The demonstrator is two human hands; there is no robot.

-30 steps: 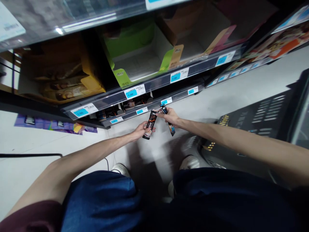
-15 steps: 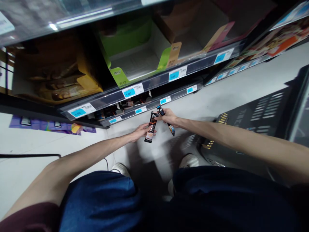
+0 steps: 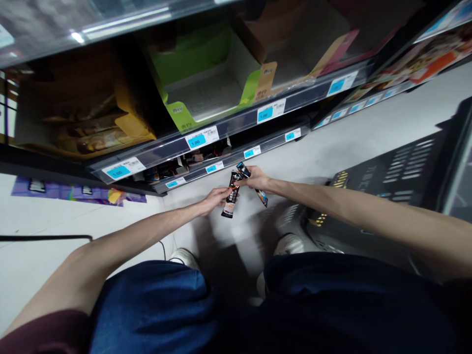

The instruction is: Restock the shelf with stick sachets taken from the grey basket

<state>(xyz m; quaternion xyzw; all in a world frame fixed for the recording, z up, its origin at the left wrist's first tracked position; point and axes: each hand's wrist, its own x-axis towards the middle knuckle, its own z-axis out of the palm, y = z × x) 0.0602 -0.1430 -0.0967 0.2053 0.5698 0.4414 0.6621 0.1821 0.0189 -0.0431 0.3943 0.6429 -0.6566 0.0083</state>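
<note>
My left hand (image 3: 217, 199) is closed on a black snack packet (image 3: 230, 201), long and narrow, with orange and pale print. My right hand (image 3: 256, 178) grips a second slim packet (image 3: 262, 197), black with blue, whose upper end sticks out above the fingers. The right fingertips also touch the top of the left packet, and the two packets cross close together. Both hands are over the floor, just in front of the lowest shelf edge (image 3: 195, 176). Some of the right packet is hidden behind my fingers.
Above, a shelf holds a green carton (image 3: 206, 93) and a yellow carton (image 3: 136, 125) with wrapped snacks. Dark packets (image 3: 167, 169) lie on the low shelf. A dark grey crate (image 3: 383, 187) stands at right. Purple packets (image 3: 73, 191) hang at left. My shoes (image 3: 289, 244) are below.
Both hands stay nearly in place. The right packet's top end has tilted slightly to the left, nearer the left packet. The view has shifted a little.
</note>
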